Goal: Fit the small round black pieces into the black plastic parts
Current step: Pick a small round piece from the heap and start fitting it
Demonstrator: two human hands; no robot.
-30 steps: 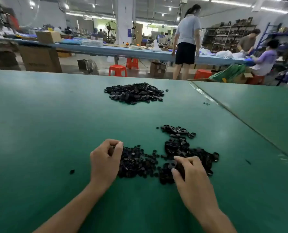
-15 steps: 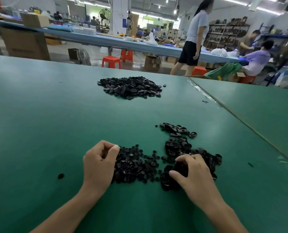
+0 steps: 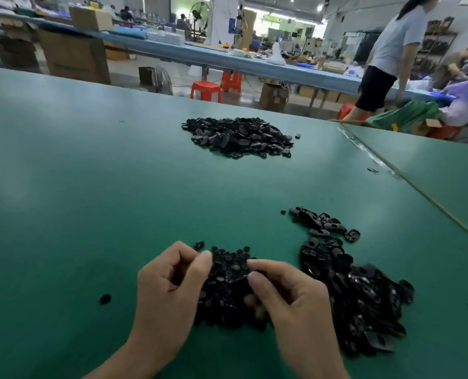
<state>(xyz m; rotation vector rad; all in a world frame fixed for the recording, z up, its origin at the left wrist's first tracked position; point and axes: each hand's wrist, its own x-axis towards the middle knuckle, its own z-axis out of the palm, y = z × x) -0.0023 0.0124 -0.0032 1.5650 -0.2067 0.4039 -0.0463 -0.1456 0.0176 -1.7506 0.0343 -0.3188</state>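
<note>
A heap of small round black pieces [image 3: 224, 307] lies on the green table [image 3: 90, 214] right under my hands. To its right spreads a pile of larger black plastic parts [image 3: 364, 296]. My right hand [image 3: 293, 302] pinches one black plastic part [image 3: 237, 279] between thumb and forefinger, just above the heap. My left hand [image 3: 170, 285] is beside it, with fingers curled and thumb and forefinger pinched on a small round piece that hardly shows. A single round piece [image 3: 105, 298] lies apart on the left.
Farther back sits another pile of black parts [image 3: 238, 136]. A seam [image 3: 407, 184] on the right joins a second green table. Beyond the far edge are red stools [image 3: 206, 90], boxes, a long blue bench and people [image 3: 391, 53] at the back right.
Both hands have lifted off the piles and come together over the small pieces. My right hand took up a plastic part; my left came away with fingers pinched. The view moved closer.
</note>
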